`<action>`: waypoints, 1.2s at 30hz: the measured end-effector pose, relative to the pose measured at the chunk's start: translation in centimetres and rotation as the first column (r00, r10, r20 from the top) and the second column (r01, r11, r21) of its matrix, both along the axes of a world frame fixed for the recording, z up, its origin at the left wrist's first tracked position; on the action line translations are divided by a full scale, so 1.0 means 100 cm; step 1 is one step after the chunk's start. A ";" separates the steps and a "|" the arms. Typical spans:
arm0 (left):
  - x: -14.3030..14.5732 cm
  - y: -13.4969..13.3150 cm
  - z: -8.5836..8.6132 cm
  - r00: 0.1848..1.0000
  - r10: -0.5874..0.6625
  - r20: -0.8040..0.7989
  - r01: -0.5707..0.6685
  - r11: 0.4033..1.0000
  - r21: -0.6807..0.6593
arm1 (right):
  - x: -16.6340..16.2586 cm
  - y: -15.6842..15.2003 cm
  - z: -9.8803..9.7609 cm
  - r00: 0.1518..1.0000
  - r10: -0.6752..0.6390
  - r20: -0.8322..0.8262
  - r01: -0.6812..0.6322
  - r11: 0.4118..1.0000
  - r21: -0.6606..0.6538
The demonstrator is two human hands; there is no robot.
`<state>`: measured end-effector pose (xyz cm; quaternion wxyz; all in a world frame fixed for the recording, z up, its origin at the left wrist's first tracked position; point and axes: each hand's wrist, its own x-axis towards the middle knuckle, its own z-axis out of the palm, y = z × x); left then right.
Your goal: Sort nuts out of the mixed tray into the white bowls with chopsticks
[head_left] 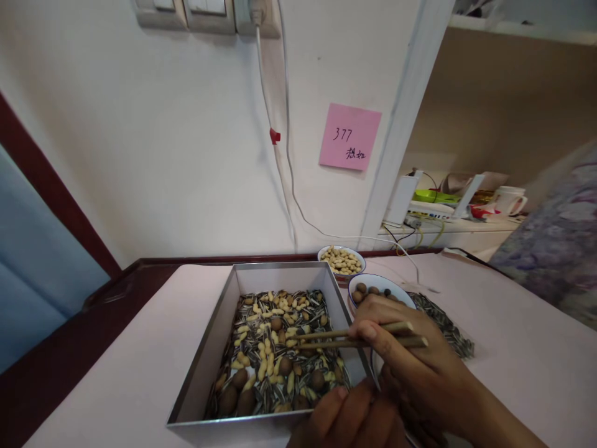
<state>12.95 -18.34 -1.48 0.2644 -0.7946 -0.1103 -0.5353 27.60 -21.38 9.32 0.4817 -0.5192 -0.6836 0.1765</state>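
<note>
My right hand (415,358) is closed round a pair of wooden chopsticks (326,339), reaching over the right wall of a grey box (198,367). The chopstick tips are low among the box's contents; whether they pinch anything is too small to tell. Inside lie striped sunflower seeds (273,392), peanuts (263,361) in their shells and several round brown nuts (285,366). My left hand (352,420) is at the box's front right corner with its fingers curled. What it grips, if anything, is hidden.
Behind the box's right side stands a bowl of peanuts (345,260), with a bowl of brown nuts (373,291) nearer. Sunflower seeds (441,323) are heaped right of my hand. A white cable (336,235) reaches the table. At far right is patterned fabric (559,230).
</note>
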 end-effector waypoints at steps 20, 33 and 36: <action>0.012 0.006 -0.027 0.986 -0.030 0.163 0.032 0.999 -0.010 | 0.061 0.016 -0.006 0.725 -0.412 -0.551 0.567 0.812 0.139; 0.011 0.006 -0.027 0.990 -0.039 0.135 0.038 0.999 0.011 | 0.054 0.016 -0.007 0.780 -0.400 -0.481 0.524 0.838 0.152; 0.011 0.005 -0.025 0.990 -0.032 0.134 0.033 0.999 -0.002 | 0.048 0.008 -0.003 0.813 -0.358 -0.460 0.477 0.862 0.172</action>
